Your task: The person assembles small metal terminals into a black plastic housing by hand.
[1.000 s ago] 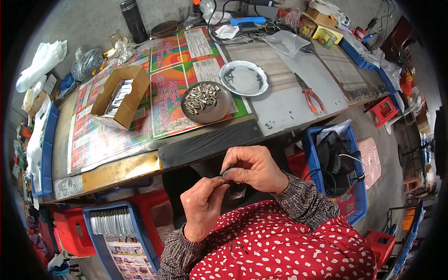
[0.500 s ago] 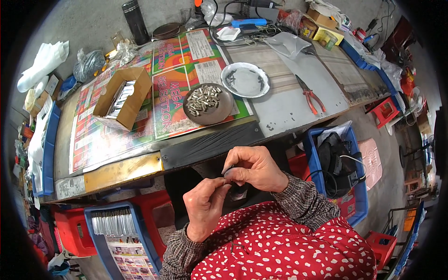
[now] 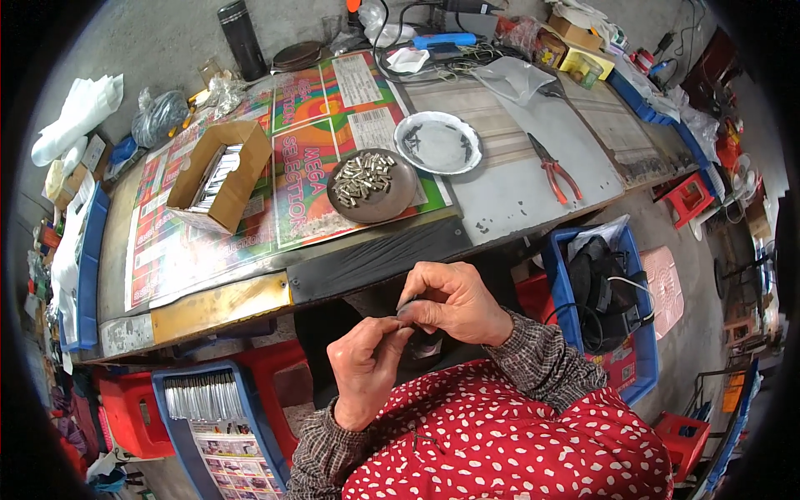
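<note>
My left hand [image 3: 365, 362] and my right hand [image 3: 454, 302] meet in front of the table's near edge, above my lap. Both have thumb and fingers pinched together, and the fingertips almost touch. A small dark piece shows at the right fingertips; it is too small to name. Whatever the left fingers pinch is hidden. Beyond the hands, a round brown dish [image 3: 388, 202] on the table carries a heap of short silvery metal cylinders [image 3: 362, 177]. A white enamel-like dish [image 3: 442, 147] with dark slivers along its inside stands behind it to the right.
An open cardboard box [image 3: 242, 190] of thin packed pieces stands left on the table. Red-handled pliers [image 3: 553, 173] lie to the right. Below the table are a blue crate [image 3: 171, 425] with metal rods at left and a blue bin [image 3: 643, 367] with a black bag at right.
</note>
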`<state>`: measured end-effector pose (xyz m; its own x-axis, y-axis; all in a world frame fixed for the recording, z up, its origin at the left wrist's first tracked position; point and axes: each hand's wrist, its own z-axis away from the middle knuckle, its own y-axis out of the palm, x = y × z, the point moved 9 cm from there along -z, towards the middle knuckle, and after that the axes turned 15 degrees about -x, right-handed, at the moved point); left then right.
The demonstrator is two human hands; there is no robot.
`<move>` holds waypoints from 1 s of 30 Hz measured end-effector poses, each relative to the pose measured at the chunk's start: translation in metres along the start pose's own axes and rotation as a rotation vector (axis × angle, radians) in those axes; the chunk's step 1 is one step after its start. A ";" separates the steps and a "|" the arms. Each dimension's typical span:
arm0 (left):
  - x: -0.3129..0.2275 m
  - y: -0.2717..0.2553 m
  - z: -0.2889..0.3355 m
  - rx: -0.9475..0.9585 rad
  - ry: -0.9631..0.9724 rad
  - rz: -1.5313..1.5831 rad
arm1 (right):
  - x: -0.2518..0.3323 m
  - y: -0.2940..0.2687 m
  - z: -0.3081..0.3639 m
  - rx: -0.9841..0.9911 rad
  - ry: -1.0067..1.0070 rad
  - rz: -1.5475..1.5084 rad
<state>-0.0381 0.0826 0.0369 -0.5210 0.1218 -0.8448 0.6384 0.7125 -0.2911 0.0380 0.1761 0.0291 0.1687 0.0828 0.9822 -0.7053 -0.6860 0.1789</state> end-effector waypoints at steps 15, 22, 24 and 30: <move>0.008 0.000 0.001 -0.019 -0.050 0.057 | 0.003 0.000 0.002 -0.010 0.012 -0.048; -0.013 -0.002 -0.004 -0.174 0.169 -0.094 | 0.007 0.000 0.000 -0.147 -0.246 0.046; -0.019 -0.005 -0.002 -0.262 0.281 -0.185 | -0.002 -0.002 -0.003 -0.251 -0.181 -0.077; 0.004 0.001 -0.003 -0.035 -0.034 0.031 | -0.002 -0.001 0.000 -0.021 -0.003 -0.026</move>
<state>-0.0408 0.0854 0.0348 -0.4811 0.1211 -0.8682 0.6335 0.7327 -0.2488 0.0387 0.1765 0.0273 0.1890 0.0983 0.9770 -0.7149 -0.6683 0.2056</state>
